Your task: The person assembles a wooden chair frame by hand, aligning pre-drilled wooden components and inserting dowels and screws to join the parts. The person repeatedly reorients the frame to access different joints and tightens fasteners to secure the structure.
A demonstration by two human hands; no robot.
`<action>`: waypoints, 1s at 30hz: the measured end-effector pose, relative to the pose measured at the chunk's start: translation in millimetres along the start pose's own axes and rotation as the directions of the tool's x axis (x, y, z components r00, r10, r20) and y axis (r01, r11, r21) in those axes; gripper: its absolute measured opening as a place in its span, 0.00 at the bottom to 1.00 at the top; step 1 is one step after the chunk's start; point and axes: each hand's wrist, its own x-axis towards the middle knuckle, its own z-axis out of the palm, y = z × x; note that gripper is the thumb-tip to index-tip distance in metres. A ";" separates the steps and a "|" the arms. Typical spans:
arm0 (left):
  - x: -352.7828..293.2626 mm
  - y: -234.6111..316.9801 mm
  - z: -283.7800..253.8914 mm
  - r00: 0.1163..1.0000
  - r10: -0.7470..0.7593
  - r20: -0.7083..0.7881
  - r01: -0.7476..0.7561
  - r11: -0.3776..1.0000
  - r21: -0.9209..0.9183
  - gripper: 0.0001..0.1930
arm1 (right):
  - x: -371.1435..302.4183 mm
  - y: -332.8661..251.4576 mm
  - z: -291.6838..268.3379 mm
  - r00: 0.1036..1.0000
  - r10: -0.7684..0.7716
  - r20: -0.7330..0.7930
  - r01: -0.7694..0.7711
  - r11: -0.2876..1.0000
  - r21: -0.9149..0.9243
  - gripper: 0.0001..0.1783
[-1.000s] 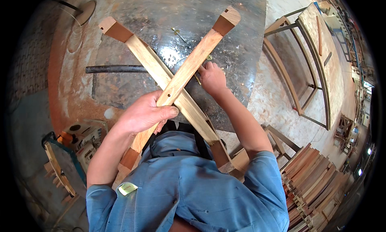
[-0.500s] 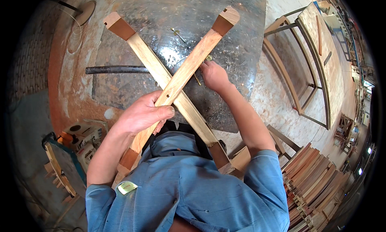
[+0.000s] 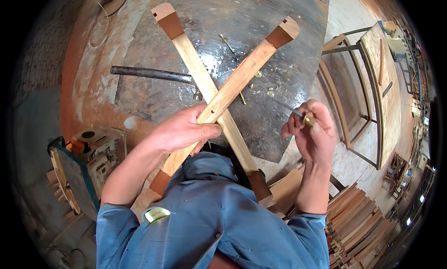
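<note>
Two pale wooden bars cross in an X-shaped wooden frame point(image 3: 237, 92), with darker brown blocks at their ends. My left hand point(image 3: 186, 129) is closed around the upper bar, thumb on top, below a small round hole. Apart from the frame, to its right, my right hand point(image 3: 314, 131) is raised with fingers curled around a bolt point(image 3: 292, 109). The bolt has a thin grey shank and a brass-coloured end, slightly blurred. A similar bolt point(image 3: 228, 44) lies on the dark metal tabletop point(image 3: 153, 40) beyond the crossing. Small brass pieces point(image 3: 270, 92) and a brass pin point(image 3: 242, 98) lie nearby.
A black-handled hammer point(image 3: 149, 73) lies left of the crossing, its head partly behind the frame. A wooden frame structure point(image 3: 347, 92) stands at right, above stacked wooden strips point(image 3: 358, 217). A machine point(image 3: 93, 148) stands at lower left.
My right hand has moved from the tabletop beside the crossing toward me and to the right, lifting a bolt. My left hand keeps its grip; the whole view has shifted slightly.
</note>
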 end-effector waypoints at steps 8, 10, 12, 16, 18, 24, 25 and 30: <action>-0.6 -7.3 -5.4 1.000 0.000 0.015 -0.001 1.000 0.022 0.17 | -7.5 52.0 -4.2 0.999 0.045 0.026 -0.049 0.982 0.184 0.07; -0.7 -11.5 -8.0 1.000 0.017 0.027 -0.018 0.999 0.044 0.18 | -20.0 62.5 -4.5 0.979 0.134 -0.154 -0.130 0.991 0.035 0.07; -1.0 -11.3 -6.8 1.000 0.021 0.023 -0.021 0.999 0.038 0.19 | -22.4 75.0 8.8 0.951 0.194 -0.242 -0.235 0.960 -0.154 0.06; -5.3 -8.6 -7.5 0.997 0.061 0.057 -0.061 0.998 -0.005 0.18 | -16.1 81.1 44.8 0.867 0.398 -0.298 -0.473 0.847 -0.244 0.08; -6.3 -7.7 -4.5 0.996 0.084 0.023 -0.085 0.995 0.057 0.18 | -15.0 81.5 55.8 0.842 0.470 -0.265 -0.527 0.820 -0.222 0.09; -3.7 -6.9 2.9 0.988 0.149 0.031 -0.151 0.984 0.089 0.20 | -18.6 77.7 68.0 0.889 0.318 -0.328 -0.449 0.743 -0.497 0.12; -3.8 -3.8 3.7 0.987 0.151 0.057 -0.156 0.984 0.088 0.21 | -19.8 75.8 68.4 0.889 0.299 -0.346 -0.445 0.741 -0.503 0.12; -0.8 5.8 13.9 0.980 0.179 0.083 -0.192 0.963 0.190 0.20 | -27.1 69.2 54.8 0.917 0.214 -0.337 -0.366 0.788 -0.495 0.11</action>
